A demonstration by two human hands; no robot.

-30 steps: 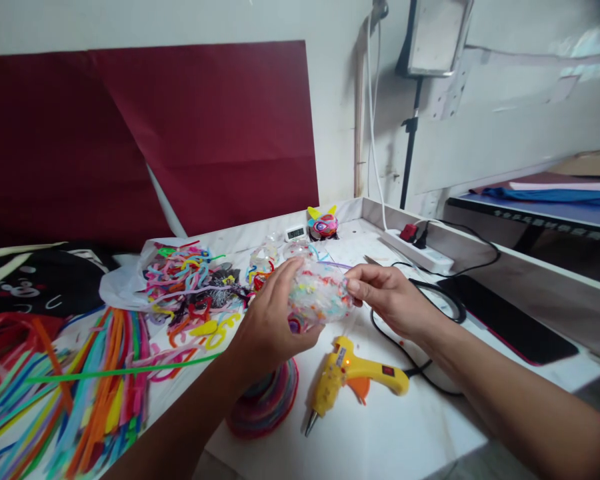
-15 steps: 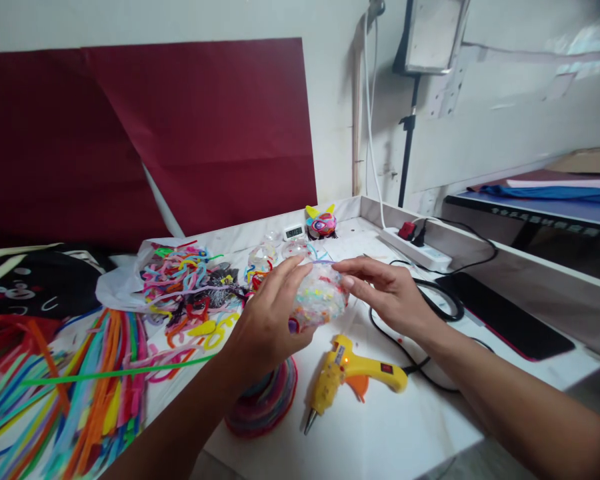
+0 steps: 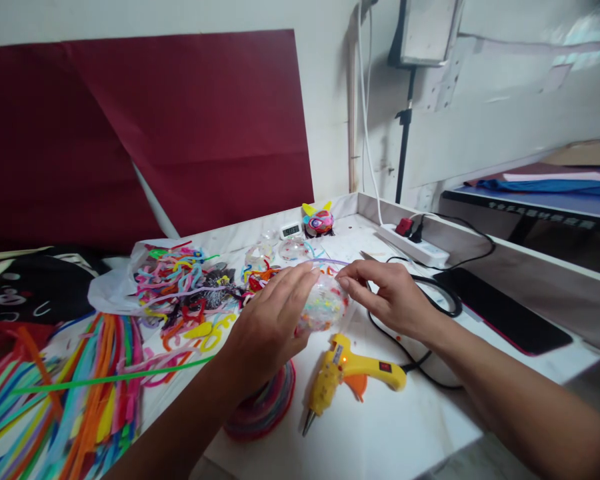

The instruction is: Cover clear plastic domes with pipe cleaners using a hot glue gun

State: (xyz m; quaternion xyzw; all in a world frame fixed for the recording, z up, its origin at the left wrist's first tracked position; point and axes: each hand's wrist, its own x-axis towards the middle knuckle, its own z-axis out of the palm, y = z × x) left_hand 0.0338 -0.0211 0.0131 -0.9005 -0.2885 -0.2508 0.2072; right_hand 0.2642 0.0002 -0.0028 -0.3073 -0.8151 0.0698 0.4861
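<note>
My left hand [image 3: 275, 317] is curled around a clear plastic ball [image 3: 325, 303] dotted with red, yellow and green bits. Its palm hides the ball's left side. At the ball's upper right, my right hand [image 3: 393, 293] pinches thumb and forefinger together on a thin purple pipe cleaner [image 3: 334, 261], which stretches across the top of the ball toward my left fingertips. Below the ball lies a yellow hot glue gun [image 3: 343, 370], its small light lit and nozzle pointing toward me. Partly under my left forearm sits a coiled, multicoloured round piece [image 3: 267, 410].
Bundles of pipe cleaners [image 3: 100, 387] spread over the left side, beside a white bag [image 3: 113, 290] of colourful scraps. Further back stand more clear balls [image 3: 295, 249], a small timer [image 3: 291, 231] and a yellow-eared figure [image 3: 319, 221]. A power strip [image 3: 415, 245], black cable [image 3: 445, 297] and phone [image 3: 510, 310] lie right.
My right fingers have drawn closer together in a pinch, and more of the purple pipe cleaner shows. The ball has turned slightly in my left hand. The view has shifted a little.
</note>
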